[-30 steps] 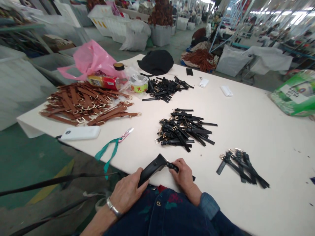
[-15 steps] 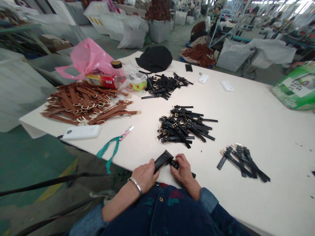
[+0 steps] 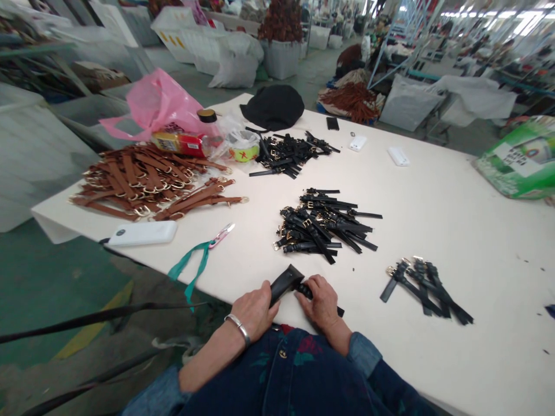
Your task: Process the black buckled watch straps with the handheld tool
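At the table's near edge, my left hand (image 3: 255,309) is closed round a wide black strap (image 3: 286,282), which slants up to the right. My right hand (image 3: 321,303) has its fingers closed on a thin black strap whose end (image 3: 340,312) sticks out on the right; the two pieces meet between my hands. Beyond my hands lies a pile of black buckled straps (image 3: 325,222). A smaller group of black straps (image 3: 427,289) rests to the right. Pink-handled snips (image 3: 222,236) with a green ribbon lie to the left.
Brown straps (image 3: 139,179) are heaped at the left, beside a white power bank (image 3: 143,233) and a pink bag (image 3: 162,104). More black straps (image 3: 290,151) and a black cap (image 3: 275,107) sit farther back. A green package (image 3: 522,159) stands at the right of the table (image 3: 433,202).
My right hand's fingers have shifted slightly on the thin strap. My left hand keeps its hold, and the view has tilted slightly.
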Available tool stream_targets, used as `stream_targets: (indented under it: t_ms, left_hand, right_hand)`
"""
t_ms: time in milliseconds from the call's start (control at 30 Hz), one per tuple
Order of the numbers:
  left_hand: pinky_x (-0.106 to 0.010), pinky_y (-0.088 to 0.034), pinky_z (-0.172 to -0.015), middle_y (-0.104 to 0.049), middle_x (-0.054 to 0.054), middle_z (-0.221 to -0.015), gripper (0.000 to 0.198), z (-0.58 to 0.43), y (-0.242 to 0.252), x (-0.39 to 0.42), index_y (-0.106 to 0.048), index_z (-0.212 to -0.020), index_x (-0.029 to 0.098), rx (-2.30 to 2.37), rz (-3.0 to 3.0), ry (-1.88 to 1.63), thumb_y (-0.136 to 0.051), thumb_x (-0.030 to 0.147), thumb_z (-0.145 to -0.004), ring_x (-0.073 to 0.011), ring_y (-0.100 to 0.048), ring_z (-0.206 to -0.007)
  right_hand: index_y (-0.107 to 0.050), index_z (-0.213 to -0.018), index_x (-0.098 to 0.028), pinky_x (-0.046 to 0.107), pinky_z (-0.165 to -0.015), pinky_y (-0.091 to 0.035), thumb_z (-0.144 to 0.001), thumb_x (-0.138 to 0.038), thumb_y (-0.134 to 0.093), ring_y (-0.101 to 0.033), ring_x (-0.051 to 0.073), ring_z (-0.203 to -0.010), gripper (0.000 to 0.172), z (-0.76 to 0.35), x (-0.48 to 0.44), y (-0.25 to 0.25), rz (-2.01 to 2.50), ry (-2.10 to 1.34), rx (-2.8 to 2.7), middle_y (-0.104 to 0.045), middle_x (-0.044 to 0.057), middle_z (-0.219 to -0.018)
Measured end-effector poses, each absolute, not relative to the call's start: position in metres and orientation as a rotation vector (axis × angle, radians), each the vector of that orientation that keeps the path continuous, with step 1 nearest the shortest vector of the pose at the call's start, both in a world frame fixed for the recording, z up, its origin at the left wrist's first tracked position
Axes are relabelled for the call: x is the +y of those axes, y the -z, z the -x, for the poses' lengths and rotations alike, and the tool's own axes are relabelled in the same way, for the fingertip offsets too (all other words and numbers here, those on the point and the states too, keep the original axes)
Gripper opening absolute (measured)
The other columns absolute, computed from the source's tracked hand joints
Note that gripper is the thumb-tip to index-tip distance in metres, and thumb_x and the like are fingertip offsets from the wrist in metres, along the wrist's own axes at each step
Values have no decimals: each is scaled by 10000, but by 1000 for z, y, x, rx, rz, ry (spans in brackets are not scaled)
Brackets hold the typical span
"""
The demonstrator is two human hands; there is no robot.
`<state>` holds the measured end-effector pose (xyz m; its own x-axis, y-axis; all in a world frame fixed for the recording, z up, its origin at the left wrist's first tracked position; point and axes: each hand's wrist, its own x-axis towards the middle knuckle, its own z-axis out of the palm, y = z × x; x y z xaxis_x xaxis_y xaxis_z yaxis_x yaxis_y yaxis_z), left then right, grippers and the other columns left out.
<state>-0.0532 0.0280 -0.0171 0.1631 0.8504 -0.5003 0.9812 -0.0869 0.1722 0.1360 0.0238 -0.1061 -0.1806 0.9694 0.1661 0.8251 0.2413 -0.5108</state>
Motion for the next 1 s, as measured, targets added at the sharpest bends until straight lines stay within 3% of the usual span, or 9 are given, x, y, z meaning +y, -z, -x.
stream_targets:
  t_ms: [367,600,800,1000]
  left_hand:
    - [-354,-458,-658,-647,-108,-843,291,52,21,25,-409,-980,179,1744,-1977,373,-340,420,-832,-266,-629,-807]
    - [-351,-460,-658,-646,-104,-841,294,52,23,23,-413,-983,176,1763,-1964,356,-345,419,-832,-269,-628,-811]
    - [-337,-461,-658,-646,-96,-831,302,50,20,23,-415,-983,173,1776,-1950,354,-358,425,-828,-259,-630,-807]
    - [-334,-456,-662,-647,-102,-838,326,51,20,22,-414,-1004,164,1791,-1932,365,-359,433,-829,-259,-628,-812]
  right_hand:
    - [-592,-980,-208,273,-729,-442,-763,-222,-513,-533,166,-803,231,-141,22,107,1559,-618,-2010,-534,54,-921]
    - [-547,-821,-174,294,-771,-437,-686,-175,-523,-496,180,-859,137,-142,26,107,1454,-627,-1967,-499,66,-909]
    - [-509,-747,-179,308,-723,-443,-693,-218,-540,-487,184,-811,73,-150,24,107,1444,-625,-1986,-491,67,-868]
    - [-555,-875,-179,336,-780,-455,-714,-212,-546,-509,202,-893,164,-154,16,112,1433,-607,-1929,-514,89,-950]
